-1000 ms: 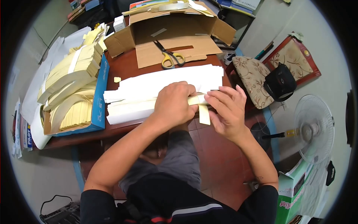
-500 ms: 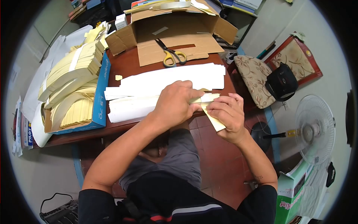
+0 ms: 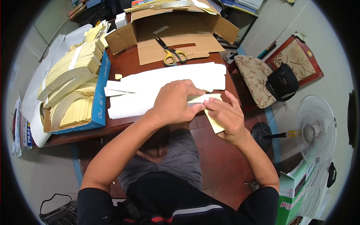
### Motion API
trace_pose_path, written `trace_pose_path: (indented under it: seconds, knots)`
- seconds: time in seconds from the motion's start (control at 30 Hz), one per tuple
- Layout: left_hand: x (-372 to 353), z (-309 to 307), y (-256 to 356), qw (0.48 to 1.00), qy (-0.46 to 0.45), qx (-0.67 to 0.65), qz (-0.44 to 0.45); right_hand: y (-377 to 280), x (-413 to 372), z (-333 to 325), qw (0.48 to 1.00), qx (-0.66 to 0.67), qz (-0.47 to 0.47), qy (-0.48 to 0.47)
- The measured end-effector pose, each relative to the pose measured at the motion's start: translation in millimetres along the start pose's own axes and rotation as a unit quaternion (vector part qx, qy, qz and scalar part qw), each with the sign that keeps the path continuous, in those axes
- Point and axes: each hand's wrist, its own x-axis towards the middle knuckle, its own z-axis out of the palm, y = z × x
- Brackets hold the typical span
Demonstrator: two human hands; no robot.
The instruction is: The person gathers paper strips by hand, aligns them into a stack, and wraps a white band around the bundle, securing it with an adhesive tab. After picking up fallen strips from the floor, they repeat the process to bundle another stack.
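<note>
My left hand is over the front edge of the table, thumb and fingers pinching a narrow white paper strip. Facing it, my right hand grips a pale yellow paper strip, whose end hangs down below the fingers. The white strip meets the yellow paper between both hands; how the layers overlap is hidden by the fingers. Under and beyond my left hand lie long stacks of white paper strips. Scissors with yellow and grey handles rest farther back.
On the left, a blue box holds bundled yellow strips. An open cardboard box stands at the back. A small yellow scrap lies on the table. To the right are a patterned chair and a fan.
The white strip now covers more of the yellow paper between my hands, and my right fingers have shifted along it. At the left, one white strip's end has swung away from the stack.
</note>
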Motion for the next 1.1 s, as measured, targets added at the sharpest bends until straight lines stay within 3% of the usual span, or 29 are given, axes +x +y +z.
trace_pose_path:
  seconds: [0.33, 0.43, 0.47, 0.57, 0.67, 0.7, 0.83, 0.93, 1.1]
  knots:
    - [7.7, -2.8, 2.3, 0.999, -0.04, 0.022, -0.001, -11.0, -34.9, 25.2, 0.996, -0.085, -0.022, 0.033]
    - [13.9, -12.3, 10.1, 0.99, -0.1, -0.026, -0.098, -9.5, -32.2, 22.4, 0.996, -0.087, -0.027, 0.017]
    - [13.6, -11.4, 9.7, 0.992, -0.094, -0.018, -0.086, -9.6, -28.5, 17.5, 0.996, -0.086, -0.032, 0.006]
    - [10.0, -4.9, 4.2, 0.997, -0.07, 0.01, -0.041, -10.1, -15.3, -10.3, 1.0, 0.02, -0.014, -0.019]
    - [5.3, -1.7, 2.5, 0.998, -0.048, 0.038, 0.009, 0.9, 5.0, -33.7, 0.986, 0.155, 0.036, 0.044]
    - [4.4, -2.2, 4.8, 0.998, -0.048, 0.044, 0.018, 5.4, 6.4, -35.8, 0.989, 0.126, 0.048, 0.052]
    - [7.3, -6.3, 4.9, 0.998, -0.069, -0.004, -0.012, 13.8, 22.7, -14.5, 0.994, -0.086, -0.062, 0.025]
    - [12.2, -10.4, 5.9, 0.994, -0.095, -0.028, -0.045, 17.1, 24.5, -3.0, 0.989, -0.115, -0.09, 0.027]
    - [10.3, -9.9, 2.2, 0.995, -0.089, -0.041, -0.023, 18.7, 20.0, 7.6, 0.986, -0.128, -0.097, 0.053]
